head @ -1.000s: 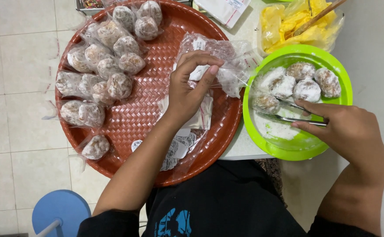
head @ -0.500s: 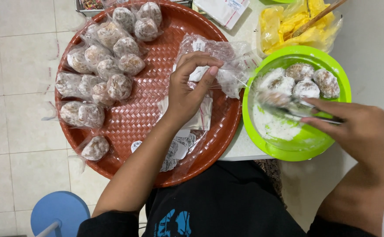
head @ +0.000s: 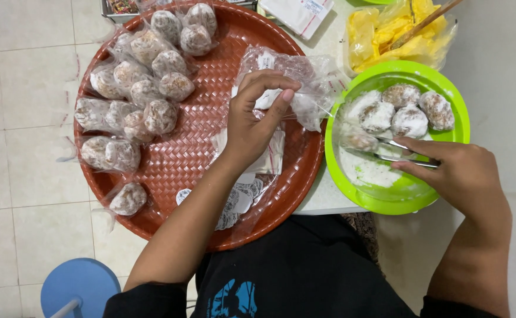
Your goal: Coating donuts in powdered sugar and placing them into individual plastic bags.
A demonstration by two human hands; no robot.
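— Look at the right hand (head: 464, 176): its grip is narrow, pinched round a pair of metal tongs (head: 396, 150), and the tips are closed on one dusted ball (head: 358, 140) at the left side of the green bowl (head: 446, 97).

— And the other?

— The left hand (head: 252, 121) has its fingers closed on the mouth of a small clear bag (head: 296, 79), holding it up over the right part of the round red tray (head: 211, 171), just left of the bowl. I can't tell whether anything is inside it yet.

— So how much is done?

— A good share, I'd say. Along the upper left of the tray lie the bagged balls (head: 143, 88) — more than a dozen packets, one (head: 129, 198) off by itself lower down. In the bowl I count four loose balls (head: 408, 115) at the upper right, besides the one in the tongs, all sitting in white powder.

— So nearly through?

— By the look of it, five to go. Under the left wrist there's a flat pack of round labels (head: 237, 203) and more empty bags — whether the packets wear labels already, I can't make out. Past the bowl, at the upper right, a bag of yellow pieces (head: 381, 38) sits on the tabletop (head: 328, 200).
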